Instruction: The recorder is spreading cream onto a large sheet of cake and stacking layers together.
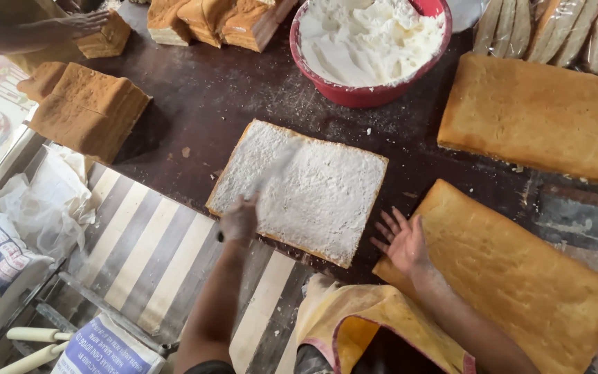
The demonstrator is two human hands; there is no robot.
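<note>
A rectangular sponge slab coated with white cream (313, 194) lies in the middle of the dark worktable (202, 104). My left hand (239, 220) is shut on a blurred, cream-smeared spatula (271, 170) that lies over the slab's near left corner. My right hand (403, 242) is open with fingers spread, resting against the left edge of a plain golden sponge slab (520, 277). Beyond the coated slab stands a red bowl (354, 97) full of white cream.
A second plain sponge slab (541, 114) lies at the right. Cut cake blocks (88, 111) are stacked at the left and others (216, 21) along the far edge, where another person's hand (70, 24) rests on one. A striped cloth (147, 242), bags and rolling pins (32, 336) sit lower left.
</note>
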